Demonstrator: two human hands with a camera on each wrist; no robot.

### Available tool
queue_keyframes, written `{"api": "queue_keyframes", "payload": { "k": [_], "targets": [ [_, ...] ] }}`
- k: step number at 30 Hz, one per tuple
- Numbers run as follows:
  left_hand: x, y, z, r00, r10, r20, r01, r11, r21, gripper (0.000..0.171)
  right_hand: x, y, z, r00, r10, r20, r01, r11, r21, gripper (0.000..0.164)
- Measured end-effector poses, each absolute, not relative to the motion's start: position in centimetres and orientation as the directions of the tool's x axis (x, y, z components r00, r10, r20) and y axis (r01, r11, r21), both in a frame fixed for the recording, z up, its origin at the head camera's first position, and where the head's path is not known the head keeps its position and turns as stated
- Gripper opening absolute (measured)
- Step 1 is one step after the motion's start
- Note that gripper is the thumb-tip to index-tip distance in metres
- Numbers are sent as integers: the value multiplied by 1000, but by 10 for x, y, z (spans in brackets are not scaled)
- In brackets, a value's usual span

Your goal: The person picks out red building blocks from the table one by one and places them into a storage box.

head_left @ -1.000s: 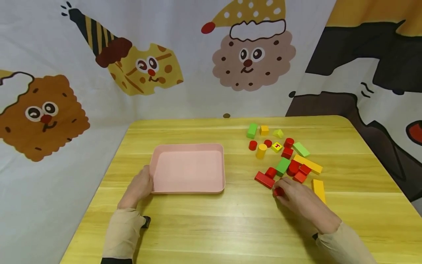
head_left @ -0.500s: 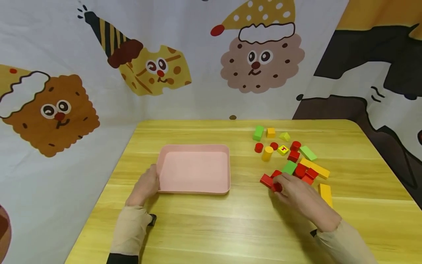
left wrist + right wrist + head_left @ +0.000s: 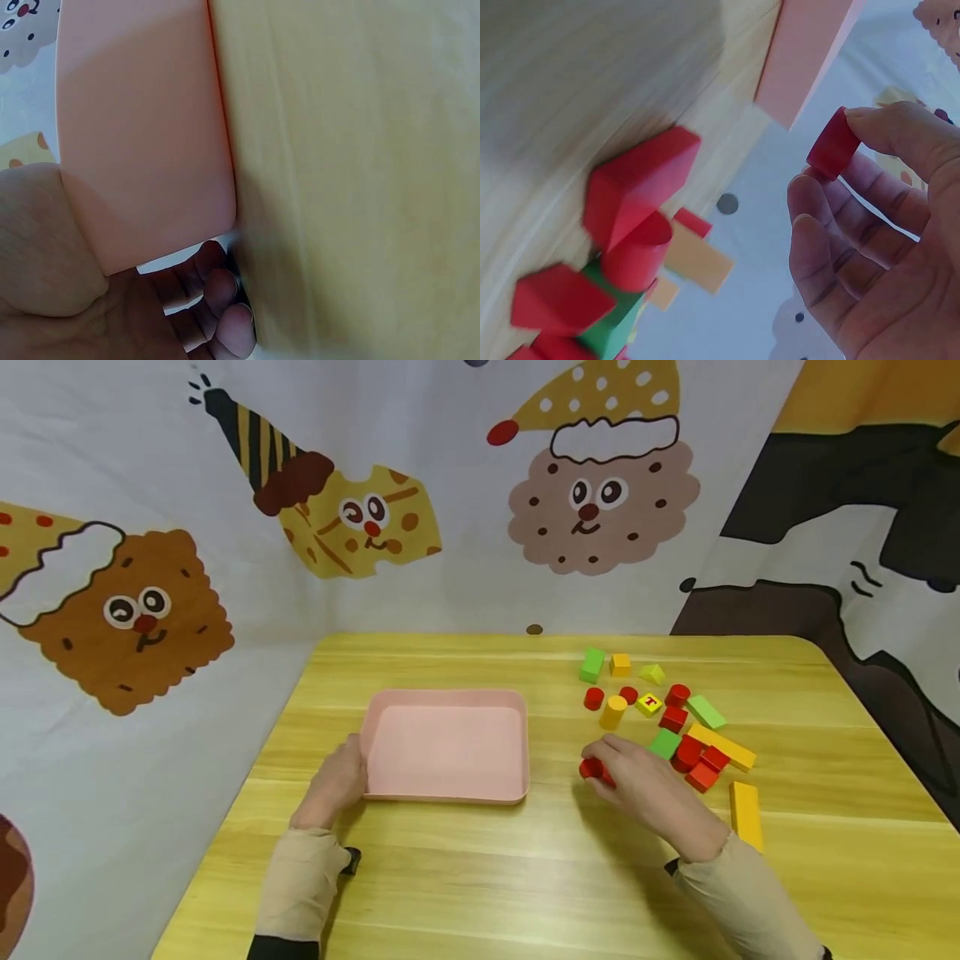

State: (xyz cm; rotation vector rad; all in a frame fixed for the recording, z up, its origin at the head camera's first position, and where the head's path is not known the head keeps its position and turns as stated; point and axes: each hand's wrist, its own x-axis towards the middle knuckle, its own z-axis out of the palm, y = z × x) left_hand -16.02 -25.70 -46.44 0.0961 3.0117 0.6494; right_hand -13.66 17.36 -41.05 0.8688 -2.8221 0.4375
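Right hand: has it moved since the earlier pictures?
Yes: in the head view, the right hand has shifted leftward, closer to the tray and away from the yellow plank.

The person's bare left hand [image 3: 335,781] and bare right hand [image 3: 647,789] extend from plain beige sleeves, the left sleeve [image 3: 294,881] lightly creased, with a black section [image 3: 283,947] below and a small black piece [image 3: 352,861] jutting beside the wrist, the right sleeve [image 3: 750,897] similarly wrinkled, a dark tab [image 3: 672,866] showing at its cuff.
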Motion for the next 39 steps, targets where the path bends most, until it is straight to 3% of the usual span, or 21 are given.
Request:
{"api": "queue_keyframes", "payload": {
  "k": [12,39],
  "targets": [
    [-167,-252,-465,-997,67,-42,43,909,415,23,-149,143,-410,-783,-563,264,-617,754,-226,25],
    [-163,-257,-466,-995,42,-89,1,912,411,27,-159,87,-422,-765,-620,172,-639,698,-324,23]
  ]
}}
